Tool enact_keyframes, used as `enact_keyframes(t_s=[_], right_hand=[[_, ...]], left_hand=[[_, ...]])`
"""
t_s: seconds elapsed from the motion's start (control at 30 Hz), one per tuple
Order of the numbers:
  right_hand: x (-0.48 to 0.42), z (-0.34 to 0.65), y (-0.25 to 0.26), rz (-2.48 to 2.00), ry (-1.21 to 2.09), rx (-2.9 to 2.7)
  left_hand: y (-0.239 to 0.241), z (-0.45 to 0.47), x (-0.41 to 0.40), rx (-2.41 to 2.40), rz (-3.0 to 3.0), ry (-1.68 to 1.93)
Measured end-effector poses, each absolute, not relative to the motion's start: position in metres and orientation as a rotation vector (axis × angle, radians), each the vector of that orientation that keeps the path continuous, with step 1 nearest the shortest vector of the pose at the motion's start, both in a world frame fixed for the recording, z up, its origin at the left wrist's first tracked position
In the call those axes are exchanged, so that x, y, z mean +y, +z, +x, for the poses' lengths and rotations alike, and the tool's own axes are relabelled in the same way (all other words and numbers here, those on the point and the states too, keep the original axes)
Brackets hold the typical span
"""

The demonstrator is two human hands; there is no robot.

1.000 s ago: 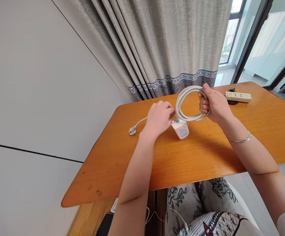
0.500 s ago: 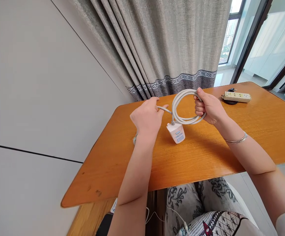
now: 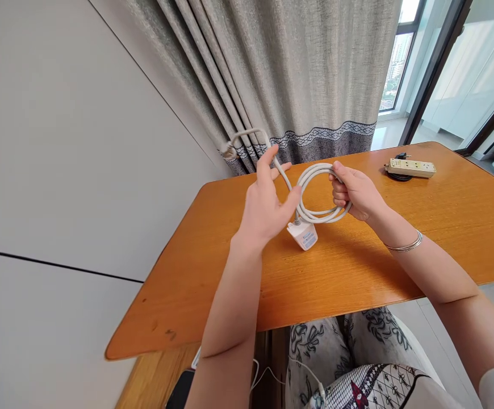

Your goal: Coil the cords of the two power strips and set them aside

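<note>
My right hand [image 3: 355, 190] is closed around the right side of a coiled white power cord [image 3: 320, 167], holding the loops above the table. A white power strip [image 3: 305, 237] hangs at the lower left of the coil, seen partly from its end; whether it touches the table I cannot tell. Left of the coil, my left hand [image 3: 263, 209] has its fingers spread, with the thumb beside the loops. The cord's loose end arches up behind those fingers to a plug [image 3: 229, 151] at the far left, held by nothing.
On the wooden table [image 3: 179, 295], a second, cream power strip [image 3: 411, 167] with a black cord lies at the back right. A grey curtain [image 3: 298, 68] hangs behind the table, and a pale wall panel [image 3: 51, 170] stands at the left. My lap is below the front edge.
My left hand has opened from its hold on the cord and turned upward, moving right. The plug end has swung up into view. The coil and right hand have shifted slightly left and down.
</note>
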State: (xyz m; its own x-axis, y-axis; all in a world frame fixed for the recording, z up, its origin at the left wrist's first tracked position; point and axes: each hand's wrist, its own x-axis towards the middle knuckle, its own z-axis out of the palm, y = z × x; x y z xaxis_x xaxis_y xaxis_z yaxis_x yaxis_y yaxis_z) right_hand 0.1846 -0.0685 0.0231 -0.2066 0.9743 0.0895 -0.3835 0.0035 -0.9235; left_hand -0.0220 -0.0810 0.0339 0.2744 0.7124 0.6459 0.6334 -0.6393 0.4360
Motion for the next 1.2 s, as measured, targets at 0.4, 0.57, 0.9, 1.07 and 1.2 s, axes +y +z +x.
enact_keyframes(t_s=[0.4,0.57,0.9,1.07,1.2], right_hand=[[-0.081,0.177,0.026,-0.776,1.634,-1.185],[-0.081,0.168,0.021,-0.803,1.725,-1.107],[-0.073,0.181,0.023,-0.655,1.810,-1.129],[-0.073,0.182,0.018,-0.641,1.590,-1.334],[-0.071,0.180,0.007,-0.754,0.977,-1.584]], left_hand=[[0.045,-0.011,-0.102,1.385,2.554,0.885],[0.051,-0.014,-0.108,1.504,2.575,0.713],[0.040,-0.012,-0.089,1.126,2.319,0.896],[0.035,-0.009,-0.085,1.068,2.141,1.063],[0.036,-0.009,-0.087,1.010,2.039,1.142]])
